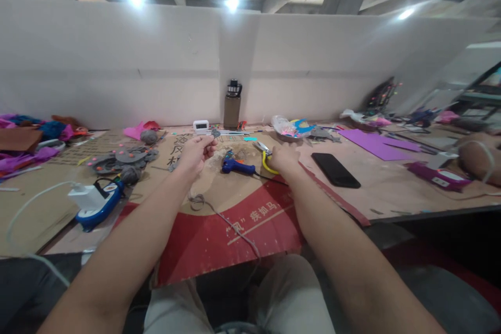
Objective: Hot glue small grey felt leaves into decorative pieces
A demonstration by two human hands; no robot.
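My left hand [195, 154] is raised a little above the cardboard-covered table [391, 188], fingers pinched on a small grey piece [215, 133]. A thin grey cord [225, 219] trails from beneath that hand toward my lap. My right hand [284, 159] rests on the table, closed on the yellow handles of a pair of scissors [265, 155] whose blades point back left. A blue glue gun [238, 167] lies between the two hands.
A black phone [335, 169] lies right of my right hand. A brown bottle [232, 104] and a small white clock [201, 125] stand by the back wall. Grey felt pieces [125, 159], a blue-and-white device [96, 203], purple sheets [376, 143] and coloured scraps lie around.
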